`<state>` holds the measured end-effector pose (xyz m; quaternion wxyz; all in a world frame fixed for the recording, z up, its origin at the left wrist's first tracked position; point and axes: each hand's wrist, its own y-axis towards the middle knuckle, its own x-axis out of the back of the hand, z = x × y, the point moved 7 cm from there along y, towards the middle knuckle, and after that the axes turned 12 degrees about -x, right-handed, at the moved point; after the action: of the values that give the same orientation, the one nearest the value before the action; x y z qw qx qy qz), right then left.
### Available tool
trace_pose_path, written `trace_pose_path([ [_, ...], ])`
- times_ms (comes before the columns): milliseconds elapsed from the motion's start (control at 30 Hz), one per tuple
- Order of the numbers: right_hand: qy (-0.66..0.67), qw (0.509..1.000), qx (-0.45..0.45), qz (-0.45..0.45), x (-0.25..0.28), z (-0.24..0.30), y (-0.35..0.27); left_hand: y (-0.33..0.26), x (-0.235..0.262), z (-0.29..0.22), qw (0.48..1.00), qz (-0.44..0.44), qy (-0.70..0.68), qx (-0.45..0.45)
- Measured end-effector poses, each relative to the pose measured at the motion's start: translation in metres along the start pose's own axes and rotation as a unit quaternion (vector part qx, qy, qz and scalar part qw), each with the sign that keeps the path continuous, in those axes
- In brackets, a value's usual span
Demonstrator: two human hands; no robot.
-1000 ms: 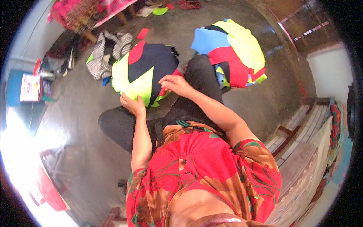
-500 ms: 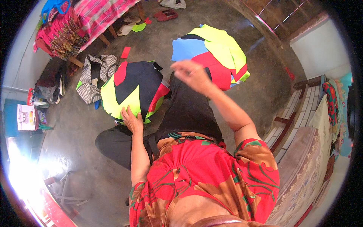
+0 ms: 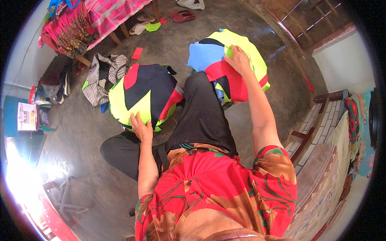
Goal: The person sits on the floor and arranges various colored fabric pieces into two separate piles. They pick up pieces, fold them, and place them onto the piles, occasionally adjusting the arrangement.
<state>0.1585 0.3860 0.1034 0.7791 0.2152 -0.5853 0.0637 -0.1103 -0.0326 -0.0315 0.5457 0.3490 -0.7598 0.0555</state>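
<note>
Now my right hand [image 3: 239,60] lies flat, fingers spread, atop the far patchwork pile [image 3: 229,64]; my left hand [image 3: 141,127] presses open-palmed on the near pile's [image 3: 144,94] edge.

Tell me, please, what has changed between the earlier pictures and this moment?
The right hand left the near patchwork piece, swung up and to the right, and now lies flat on the far patchwork piece. No grip shows; it only presses the cloth. The left hand stayed on the near piece's lower edge, and both pieces kept their places on the floor.
</note>
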Motion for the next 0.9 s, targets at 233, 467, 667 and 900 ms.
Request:
trace_pose_path([
  [233,-0.066,0.997,-0.035,0.007,-0.003,0.004,0.011,0.001,0.0,-0.003,1.0,-0.006,0.006,0.0],
  [467,-0.125,0.992,0.014,0.02,-0.011,0.004,0.024,0.003,0.002,-0.004,1.0,-0.007,0.009,0.0],
  [667,-0.125,0.99,-0.06,-0.013,-0.001,-0.005,0.032,0.003,0.002,-0.003,1.0,-0.008,0.006,0.0],
  [900,0.149,0.975,-0.131,-0.097,0.012,-0.056,0.03,0.002,0.003,-0.003,1.0,-0.024,0.01,-0.015],
])
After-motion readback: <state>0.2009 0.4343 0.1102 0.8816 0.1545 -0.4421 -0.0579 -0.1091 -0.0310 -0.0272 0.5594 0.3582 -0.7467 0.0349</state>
